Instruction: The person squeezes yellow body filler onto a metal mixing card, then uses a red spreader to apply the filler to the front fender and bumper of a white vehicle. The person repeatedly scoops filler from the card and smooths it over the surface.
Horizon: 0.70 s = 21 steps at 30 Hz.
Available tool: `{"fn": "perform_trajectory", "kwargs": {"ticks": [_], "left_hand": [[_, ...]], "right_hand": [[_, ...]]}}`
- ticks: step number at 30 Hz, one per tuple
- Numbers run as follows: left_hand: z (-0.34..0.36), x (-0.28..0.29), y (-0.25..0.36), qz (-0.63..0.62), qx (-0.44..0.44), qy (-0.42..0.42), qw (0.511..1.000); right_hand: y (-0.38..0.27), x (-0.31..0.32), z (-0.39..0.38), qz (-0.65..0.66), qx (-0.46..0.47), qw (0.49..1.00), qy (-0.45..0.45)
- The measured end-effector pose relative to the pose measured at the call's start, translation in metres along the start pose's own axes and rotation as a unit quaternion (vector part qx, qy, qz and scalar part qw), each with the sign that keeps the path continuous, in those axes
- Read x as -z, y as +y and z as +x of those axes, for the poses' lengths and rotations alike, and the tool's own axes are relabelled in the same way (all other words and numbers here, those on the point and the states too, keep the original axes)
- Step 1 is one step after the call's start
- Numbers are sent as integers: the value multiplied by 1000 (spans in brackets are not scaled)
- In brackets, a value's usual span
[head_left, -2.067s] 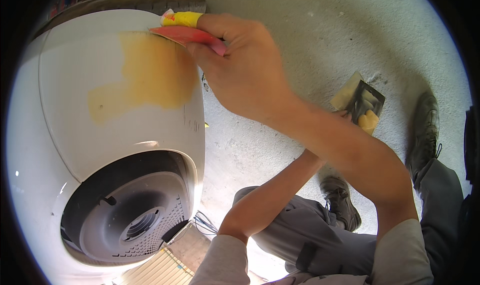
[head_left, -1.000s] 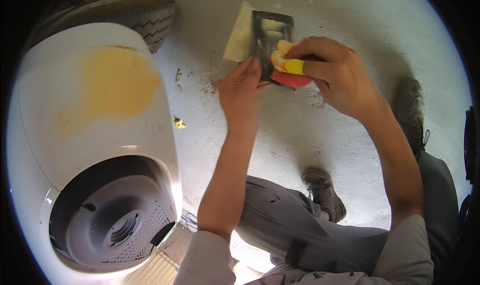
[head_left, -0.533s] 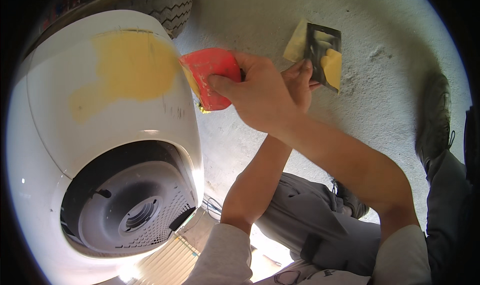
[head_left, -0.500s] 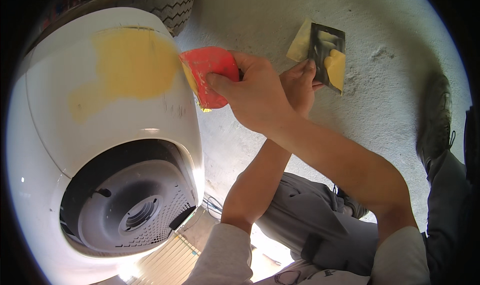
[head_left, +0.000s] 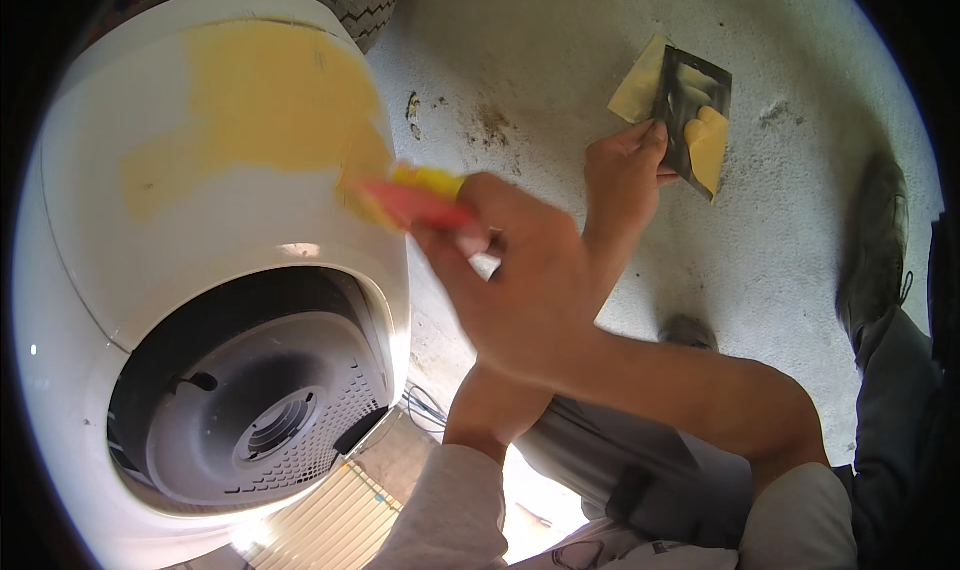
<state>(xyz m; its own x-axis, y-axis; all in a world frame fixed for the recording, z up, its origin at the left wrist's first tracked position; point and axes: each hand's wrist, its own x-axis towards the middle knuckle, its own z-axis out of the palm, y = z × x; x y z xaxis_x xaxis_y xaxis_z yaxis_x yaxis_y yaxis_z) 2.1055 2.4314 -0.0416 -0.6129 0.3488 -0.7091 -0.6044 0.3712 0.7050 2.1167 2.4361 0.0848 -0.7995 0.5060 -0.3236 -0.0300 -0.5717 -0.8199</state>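
My right hand (head_left: 530,260) is closed on a red putty spreader (head_left: 425,208), blurred by motion and carrying yellow putty. Its edge meets the right side of a white curved body panel (head_left: 250,225), beside a broad patch of smeared yellow putty (head_left: 270,100). My left hand (head_left: 625,170), its forearm passing beneath my right arm, grips a dark flat plate (head_left: 697,105) out over the floor. A thick lump of yellow putty (head_left: 707,140) sits on that plate, and a yellow-coated flat piece (head_left: 640,85) sticks out behind it.
Below the putty, the panel has a round dark opening with a grey perforated insert (head_left: 270,410). A tyre (head_left: 365,5) stands behind the panel. Rough concrete floor (head_left: 780,230) carries dark stains (head_left: 490,125). Another person's shoe (head_left: 875,240) is at the right; slatted boards (head_left: 320,520) lie below.
My right hand has brought the spreader lower and turned it edge-on against the panel's right side, where yellow putty now extends. My left hand and the plate have shifted right.
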Motion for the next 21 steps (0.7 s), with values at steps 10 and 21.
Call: {"fn": "perform_trajectory", "kwargs": {"ticks": [10, 21], "left_hand": [[-5, 1, -6, 38, 17, -6, 999], [0, -11, -4, 28, 21, -30, 999]], "right_hand": [[4, -4, 43, 46, -101, 994, -3], [10, 16, 31, 8, -71, 997, 6]]}}
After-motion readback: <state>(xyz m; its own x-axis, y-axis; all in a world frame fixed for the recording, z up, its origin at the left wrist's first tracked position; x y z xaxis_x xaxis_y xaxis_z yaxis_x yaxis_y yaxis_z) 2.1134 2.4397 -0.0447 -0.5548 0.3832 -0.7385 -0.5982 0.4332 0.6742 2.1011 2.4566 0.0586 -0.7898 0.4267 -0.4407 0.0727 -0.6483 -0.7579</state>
